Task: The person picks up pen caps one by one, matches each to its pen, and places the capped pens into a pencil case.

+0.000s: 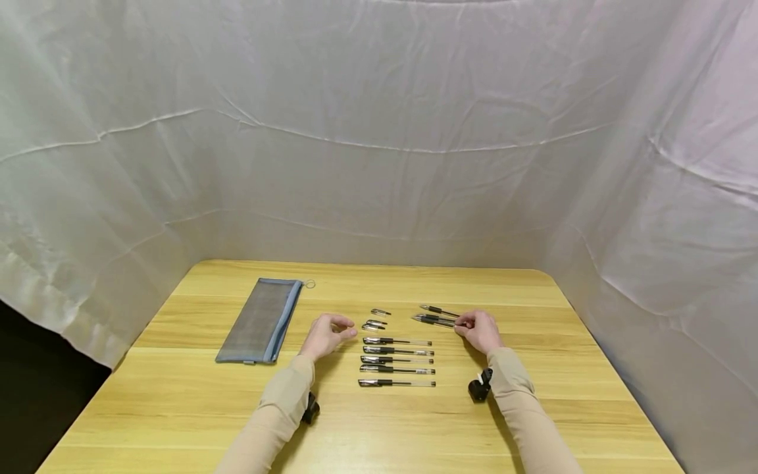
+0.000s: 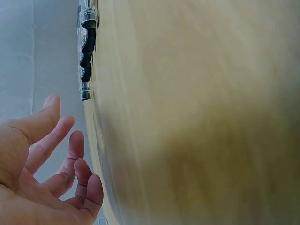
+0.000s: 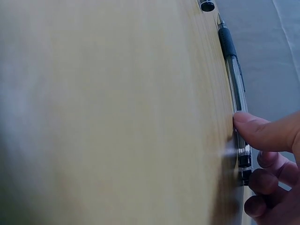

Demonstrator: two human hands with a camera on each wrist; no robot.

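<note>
A blue-edged mesh pouch [image 1: 256, 322] lies left of the left hand [image 1: 326, 335], whose fingers are loosely bent, the thumb apart, holding nothing. Just right of those fingertips lie three pen caps [image 1: 381, 312]; right of the same fingers, nearer the person, five capped pens [image 1: 385, 359] form a row on the desk [image 1: 391, 431]. Three uncapped pens [image 1: 432, 320] extend leftward from the right hand [image 1: 482, 332], its fingers pinching one near the rear.
</note>
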